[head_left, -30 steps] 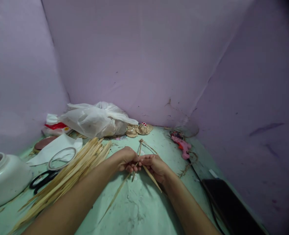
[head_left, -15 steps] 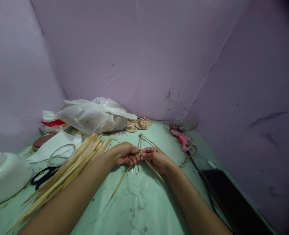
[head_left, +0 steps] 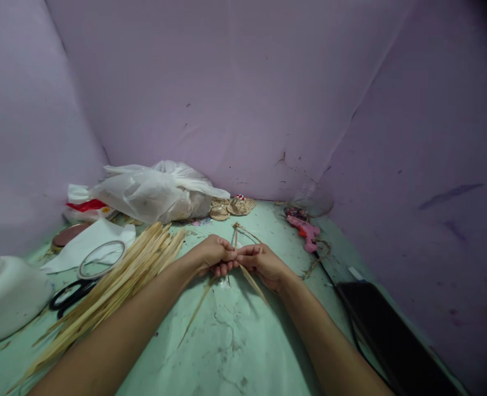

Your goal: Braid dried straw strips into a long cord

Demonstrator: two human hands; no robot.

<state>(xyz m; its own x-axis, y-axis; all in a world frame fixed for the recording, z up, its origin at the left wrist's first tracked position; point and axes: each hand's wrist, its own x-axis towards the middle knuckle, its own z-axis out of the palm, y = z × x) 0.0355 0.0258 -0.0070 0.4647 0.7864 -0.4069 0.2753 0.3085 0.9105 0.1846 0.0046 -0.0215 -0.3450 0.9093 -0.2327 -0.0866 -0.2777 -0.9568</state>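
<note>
My left hand (head_left: 215, 256) and my right hand (head_left: 262, 264) meet over the middle of the green table (head_left: 210, 357), thumbs and fingers pinched close together. Between them they grip a braid (head_left: 249, 235) of dried straw-coloured strips. Its finished part runs away from my fingertips and bends back toward the right hand. One loose strip (head_left: 196, 316) hangs down from under the left hand, and a wider strip (head_left: 253, 285) slants out below the right fingers. The exact crossing of the strips is hidden by my fingertips.
At left lie a bundle of dried strips (head_left: 140, 275), black-handled scissors (head_left: 67, 297), a tape roll (head_left: 121, 253) and a white ceramic pot (head_left: 14, 297). A plastic bag (head_left: 156, 192) and small woven hats (head_left: 241, 206) sit behind. Rightward are a pink glue gun (head_left: 307, 234) and a black phone-like slab (head_left: 392, 335).
My hands have drawn slightly closer at the fingertips, covering the braid's working end. The loose strips have shifted a little. The whole view has moved slightly.
</note>
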